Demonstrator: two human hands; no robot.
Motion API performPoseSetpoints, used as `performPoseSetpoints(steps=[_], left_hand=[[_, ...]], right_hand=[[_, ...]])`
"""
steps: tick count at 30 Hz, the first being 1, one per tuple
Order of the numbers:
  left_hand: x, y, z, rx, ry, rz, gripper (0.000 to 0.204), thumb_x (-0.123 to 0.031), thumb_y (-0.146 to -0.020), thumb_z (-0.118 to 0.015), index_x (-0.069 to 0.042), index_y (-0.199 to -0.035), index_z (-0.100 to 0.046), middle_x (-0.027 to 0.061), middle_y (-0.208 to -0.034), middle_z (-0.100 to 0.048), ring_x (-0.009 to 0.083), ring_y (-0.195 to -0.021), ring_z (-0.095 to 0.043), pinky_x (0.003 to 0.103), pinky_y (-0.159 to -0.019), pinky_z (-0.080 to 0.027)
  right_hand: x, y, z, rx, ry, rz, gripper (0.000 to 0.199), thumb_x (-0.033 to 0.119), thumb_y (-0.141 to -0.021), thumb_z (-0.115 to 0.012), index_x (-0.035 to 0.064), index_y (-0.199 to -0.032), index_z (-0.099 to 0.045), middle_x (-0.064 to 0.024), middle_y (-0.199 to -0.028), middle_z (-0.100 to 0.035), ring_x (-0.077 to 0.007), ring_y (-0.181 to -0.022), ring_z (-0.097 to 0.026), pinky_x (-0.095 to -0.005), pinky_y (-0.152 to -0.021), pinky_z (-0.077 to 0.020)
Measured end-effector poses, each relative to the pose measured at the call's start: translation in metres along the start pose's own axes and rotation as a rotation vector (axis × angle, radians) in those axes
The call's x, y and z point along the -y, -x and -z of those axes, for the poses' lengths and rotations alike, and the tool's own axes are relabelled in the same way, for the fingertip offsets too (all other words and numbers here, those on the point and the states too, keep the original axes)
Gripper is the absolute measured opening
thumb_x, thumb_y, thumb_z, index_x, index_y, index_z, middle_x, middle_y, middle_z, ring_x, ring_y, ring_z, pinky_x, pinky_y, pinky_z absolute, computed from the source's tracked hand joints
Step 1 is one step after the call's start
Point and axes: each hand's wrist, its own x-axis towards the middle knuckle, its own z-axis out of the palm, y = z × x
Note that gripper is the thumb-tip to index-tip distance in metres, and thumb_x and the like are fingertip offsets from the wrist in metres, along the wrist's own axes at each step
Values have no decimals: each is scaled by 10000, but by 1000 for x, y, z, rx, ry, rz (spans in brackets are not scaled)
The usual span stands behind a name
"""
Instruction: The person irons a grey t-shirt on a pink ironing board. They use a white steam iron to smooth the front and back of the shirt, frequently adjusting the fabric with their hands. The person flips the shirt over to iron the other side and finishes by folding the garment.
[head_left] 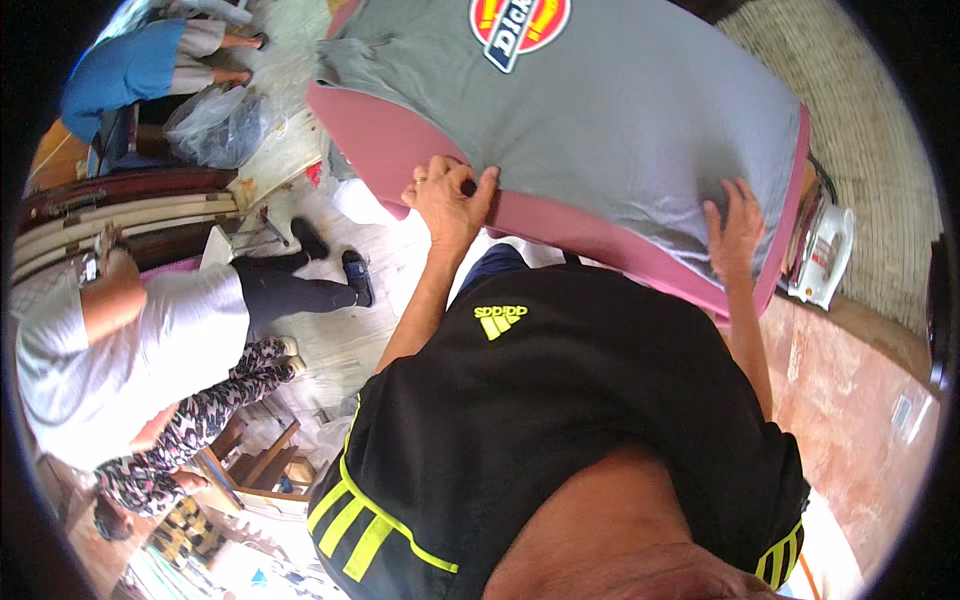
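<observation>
A grey T-shirt (pixel 600 130) with a red, yellow and white printed patch is spread over a padded board with a dusky pink cover (pixel 385 135). My left hand (pixel 450 205), a ring on one finger, rests at the shirt's near edge. Its fingers bend over the pink cover, and the thumb stands apart from them beside the grey cloth. Farther right, my right hand (pixel 737 232) lies on the shirt with its fingers spread. A white iron (pixel 825 255) stands just beyond the board's right end, close to that hand.
Left of me stands a person in a white shirt (pixel 165 345), with another in patterned clothes (pixel 230 400) close by. A person in blue (pixel 130 70) is at the upper left near a clear plastic bag (pixel 220 125). A ridged, pale surface (pixel 840 110) lies beyond the board.
</observation>
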Motion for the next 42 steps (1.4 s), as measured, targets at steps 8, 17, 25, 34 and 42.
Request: performPoseSetpoints(steps=[8,17,25,34,42], left_hand=[[3,-17,28,233,51,24,359,-422,-839,-740,-86,-714,-728,24,-757,-631,245,-835,-552,445,-813,-316],[142,-209,63,-535,-318,-106,409,-431,-870,-679,-27,-927,-704,186,-850,-703,402,-835,-661,489,-751,-501],[221,-264,46,-176,-75,57,441,-487,-913,-618,-51,-869,-670,230,-809,-677,428,-822,-667,510,-718,-508],[207,-247,33,-334,-548,30,276,-286,-861,-690,-142,-1079,-600,108,-1002,-649,304,-1004,-612,515,-849,-416],[47,-143,-18,63,-138,-255,712,-449,-891,-614,-7,-1420,-435,260,-1512,-348,467,-1391,-307,582,-1105,-268]], right_hand=[[224,-83,-65,132,-597,667,308,130,-790,-720,115,-1090,-651,-82,-1181,-579,-309,-1168,-527,-458,-985,-412],[238,-85,-57,279,-401,709,424,159,-791,-732,198,-1201,-630,-16,-1338,-503,-288,-1241,-463,-466,-991,-411],[244,-88,-54,402,-265,710,503,251,-831,-703,218,-1317,-579,2,-1450,-463,-286,-1298,-434,-491,-1018,-398],[244,-95,-67,411,-228,784,645,313,-733,-794,264,-1332,-561,-26,-1481,-451,-336,-1311,-435,-547,-973,-402],[254,-108,-59,415,-208,777,614,370,-797,-757,277,-1362,-536,-36,-1475,-443,-326,-1311,-433,-525,-993,-388]])
